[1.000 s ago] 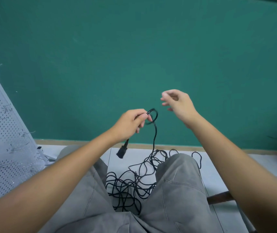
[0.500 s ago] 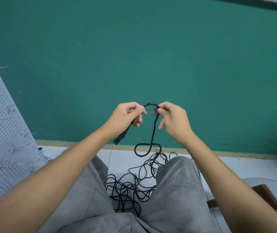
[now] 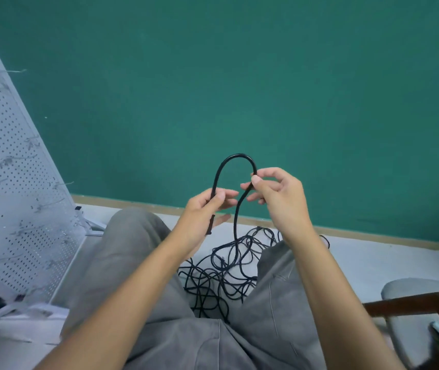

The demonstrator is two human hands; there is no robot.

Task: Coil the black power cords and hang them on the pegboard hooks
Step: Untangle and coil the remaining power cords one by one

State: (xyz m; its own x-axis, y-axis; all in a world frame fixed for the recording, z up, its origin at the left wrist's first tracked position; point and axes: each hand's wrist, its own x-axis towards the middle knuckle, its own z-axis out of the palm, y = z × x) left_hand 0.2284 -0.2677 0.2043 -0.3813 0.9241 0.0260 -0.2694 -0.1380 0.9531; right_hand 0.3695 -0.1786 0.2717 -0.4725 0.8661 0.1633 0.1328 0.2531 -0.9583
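In the middle of the frame, the left hand (image 3: pixel 204 209) pinches one end of the black cord (image 3: pixel 235 159). The right hand (image 3: pixel 279 198) pinches it too, making a loop. The rest lies tangled on the floor (image 3: pixel 359 263) below. The pegboard (image 3: pixel 13 196) leans at left.

Green wall, pale floor, grey trousers, a brown chair.

A flat teal-green painted wall (image 3: pixel 266 89) fills the background, edged below by a tan baseboard strip (image 3: pixel 373 235) along the pale grey floor (image 3: pixel 359 265). Grey fabric trousers (image 3: pixel 133 263) cover the seated person's legs, and a dark brown wooden chair frame (image 3: pixel 410 303) with a grey cushion (image 3: pixel 413 285) stands at lower right.
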